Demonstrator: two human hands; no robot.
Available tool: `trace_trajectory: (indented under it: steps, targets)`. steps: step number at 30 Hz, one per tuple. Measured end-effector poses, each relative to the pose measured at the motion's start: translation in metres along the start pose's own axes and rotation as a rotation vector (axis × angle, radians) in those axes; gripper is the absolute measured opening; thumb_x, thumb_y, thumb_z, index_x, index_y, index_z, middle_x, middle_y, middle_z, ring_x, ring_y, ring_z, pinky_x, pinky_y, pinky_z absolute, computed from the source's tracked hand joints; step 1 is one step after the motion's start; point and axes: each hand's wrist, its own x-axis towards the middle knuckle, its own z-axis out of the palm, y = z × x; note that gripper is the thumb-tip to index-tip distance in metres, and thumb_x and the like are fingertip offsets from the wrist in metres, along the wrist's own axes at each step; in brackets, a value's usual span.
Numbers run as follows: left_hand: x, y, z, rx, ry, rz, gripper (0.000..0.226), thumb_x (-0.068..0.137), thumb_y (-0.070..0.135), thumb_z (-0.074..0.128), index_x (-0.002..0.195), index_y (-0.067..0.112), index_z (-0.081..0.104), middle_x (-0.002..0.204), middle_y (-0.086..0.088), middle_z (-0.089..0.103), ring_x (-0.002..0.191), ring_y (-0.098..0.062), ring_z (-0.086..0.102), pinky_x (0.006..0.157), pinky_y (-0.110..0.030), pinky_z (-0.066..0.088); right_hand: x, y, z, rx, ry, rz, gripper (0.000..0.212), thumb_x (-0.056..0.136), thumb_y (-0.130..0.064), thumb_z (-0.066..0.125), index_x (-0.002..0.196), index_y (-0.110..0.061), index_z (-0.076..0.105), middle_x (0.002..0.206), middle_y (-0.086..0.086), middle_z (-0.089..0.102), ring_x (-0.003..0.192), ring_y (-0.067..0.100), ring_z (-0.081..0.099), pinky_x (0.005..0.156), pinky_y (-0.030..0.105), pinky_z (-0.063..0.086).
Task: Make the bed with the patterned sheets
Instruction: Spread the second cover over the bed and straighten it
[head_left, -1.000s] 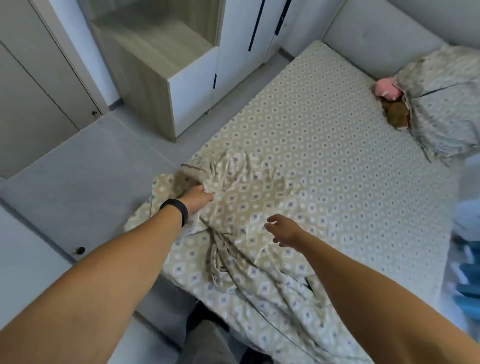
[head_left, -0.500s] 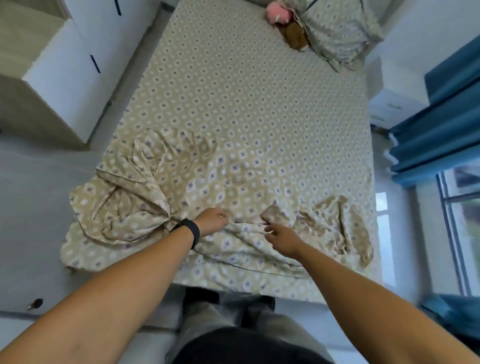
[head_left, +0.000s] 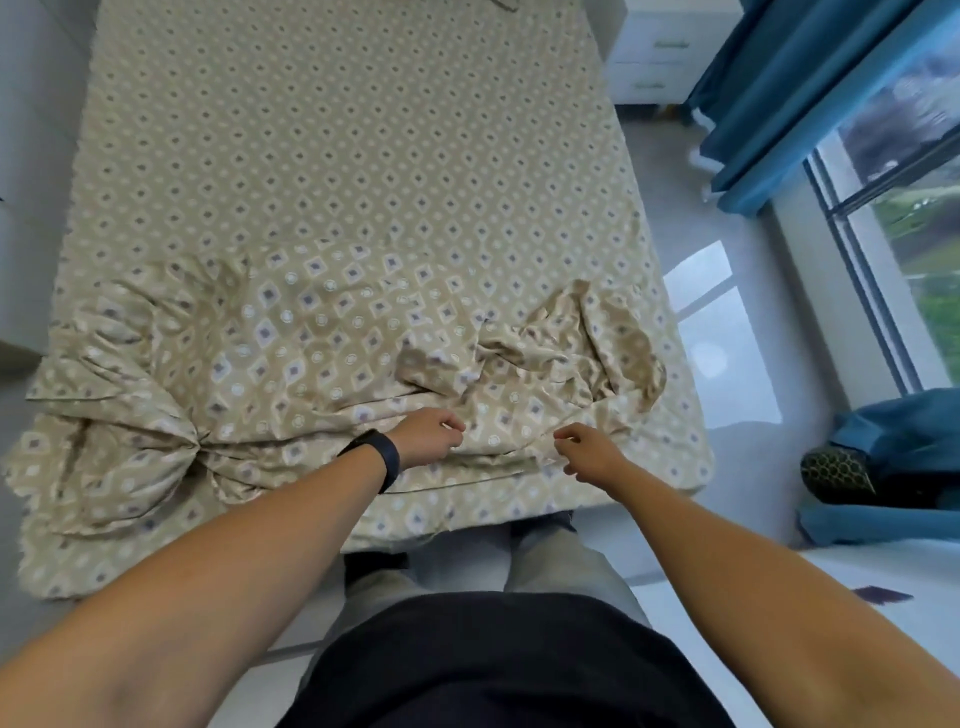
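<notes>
A beige patterned top sheet (head_left: 311, 338) lies crumpled across the foot of the bed, bunched at the left and at the right. Under it a matching fitted sheet (head_left: 353, 130) covers the mattress flat. My left hand (head_left: 431, 434), with a black band on its wrist, grips a fold of the top sheet near the foot edge. My right hand (head_left: 584, 449) sits a little to its right, fingers curled and pinching the same fold. I stand at the foot of the bed, my legs against it.
A white nightstand (head_left: 654, 52) stands at the bed's far right. Blue curtains (head_left: 779, 93) hang by a window (head_left: 914, 218) on the right. A blue heap (head_left: 893, 462) lies on the floor at the right. White furniture (head_left: 26, 104) lines the left.
The view has swung right along the foot of the bed. Both hands have moved right along the crumpled top sheet and now hold a fold near the middle.
</notes>
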Motion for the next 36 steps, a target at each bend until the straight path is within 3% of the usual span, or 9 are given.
trace_trajectory:
  steps: [6, 9, 13, 18, 22, 24, 29, 32, 36]
  targets:
    - [0.042, 0.082, 0.095, -0.055, 0.105, -0.093, 0.016, 0.100, 0.015, 0.053, 0.111, 0.013, 0.065, 0.113, 0.000, 0.057, 0.078, -0.012, 0.060, 0.058, -0.023, 0.045, 0.033, 0.056, -0.098, -0.018, -0.083, -0.104, 0.031, 0.103, -0.029, 0.049, 0.131, -0.018, 0.058, 0.109, 0.007, 0.065, 0.094, 0.027, 0.068, 0.076, 0.035, 0.052]
    - [0.056, 0.119, 0.146, 0.056, 0.015, -0.072, 0.015, 0.100, 0.018, 0.052, 0.110, 0.015, 0.064, 0.107, -0.001, 0.060, 0.079, -0.014, 0.058, 0.065, -0.027, 0.048, 0.032, 0.087, -0.156, -0.011, -0.042, -0.112, 0.029, 0.103, -0.028, 0.049, 0.128, -0.020, 0.059, 0.109, 0.003, 0.064, 0.094, 0.026, 0.068, 0.068, 0.031, 0.051]
    - [0.066, 0.154, 0.184, 0.112, -0.100, -0.048, 0.024, 0.102, 0.019, 0.049, 0.121, 0.015, 0.062, 0.094, 0.005, 0.058, 0.079, -0.015, 0.058, 0.065, -0.023, 0.046, 0.039, 0.112, -0.204, 0.082, 0.044, -0.077, 0.032, 0.100, -0.022, 0.048, 0.128, -0.020, 0.062, 0.103, -0.001, 0.066, 0.093, 0.026, 0.069, 0.079, 0.037, 0.054]
    - [0.088, 0.195, 0.205, 0.124, -0.160, -0.045, 0.024, 0.100, 0.025, 0.053, 0.120, 0.017, 0.062, 0.114, -0.005, 0.064, 0.087, -0.020, 0.063, 0.067, -0.027, 0.048, 0.042, 0.131, -0.230, 0.168, 0.106, -0.038, 0.030, 0.100, -0.021, 0.048, 0.125, -0.020, 0.064, 0.105, 0.000, 0.067, 0.087, 0.025, 0.068, 0.074, 0.037, 0.053]
    - [0.101, 0.226, 0.216, 0.040, -0.012, 0.026, 0.013, 0.101, 0.017, 0.048, 0.102, 0.010, 0.059, 0.105, -0.008, 0.061, 0.082, -0.025, 0.055, 0.072, -0.032, 0.047, 0.044, 0.130, -0.247, 0.120, -0.028, -0.088, 0.027, 0.100, -0.025, 0.052, 0.123, -0.021, 0.065, 0.116, 0.002, 0.066, 0.080, 0.018, 0.067, 0.071, 0.031, 0.051]
    - [0.106, 0.243, 0.232, -0.062, 0.066, 0.014, 0.011, 0.100, 0.015, 0.047, 0.098, 0.011, 0.057, 0.099, -0.006, 0.058, 0.079, -0.025, 0.054, 0.064, -0.027, 0.047, 0.048, 0.129, -0.268, 0.068, -0.049, -0.121, 0.025, 0.100, -0.026, 0.052, 0.121, -0.022, 0.065, 0.113, 0.002, 0.067, 0.082, 0.018, 0.067, 0.069, 0.029, 0.049]
    - [0.148, 0.276, 0.277, -0.066, 0.022, -0.053, 0.028, 0.102, 0.021, 0.051, 0.127, 0.012, 0.061, 0.119, -0.004, 0.057, 0.084, -0.018, 0.063, 0.062, -0.024, 0.048, 0.093, 0.131, -0.330, -0.024, -0.056, -0.243, 0.026, 0.100, -0.022, 0.050, 0.121, -0.019, 0.066, 0.106, 0.000, 0.068, 0.085, 0.018, 0.068, 0.071, 0.028, 0.051]
    - [0.182, 0.291, 0.309, -0.191, 0.152, -0.171, 0.024, 0.102, 0.021, 0.051, 0.123, 0.013, 0.060, 0.117, -0.006, 0.057, 0.083, -0.018, 0.061, 0.064, -0.027, 0.049, 0.128, 0.140, -0.369, -0.181, -0.132, -0.325, 0.027, 0.101, -0.025, 0.050, 0.123, -0.021, 0.066, 0.114, -0.001, 0.068, 0.098, 0.022, 0.067, 0.088, 0.036, 0.055]
    - [0.219, 0.304, 0.367, -0.219, 0.232, -0.334, 0.023, 0.099, 0.025, 0.054, 0.120, 0.018, 0.058, 0.116, -0.007, 0.061, 0.089, -0.021, 0.060, 0.080, -0.037, 0.051, 0.152, 0.159, -0.422, -0.300, -0.220, -0.374, 0.025, 0.101, -0.026, 0.049, 0.120, -0.023, 0.066, 0.111, -0.004, 0.067, 0.095, 0.020, 0.067, 0.087, 0.034, 0.055]
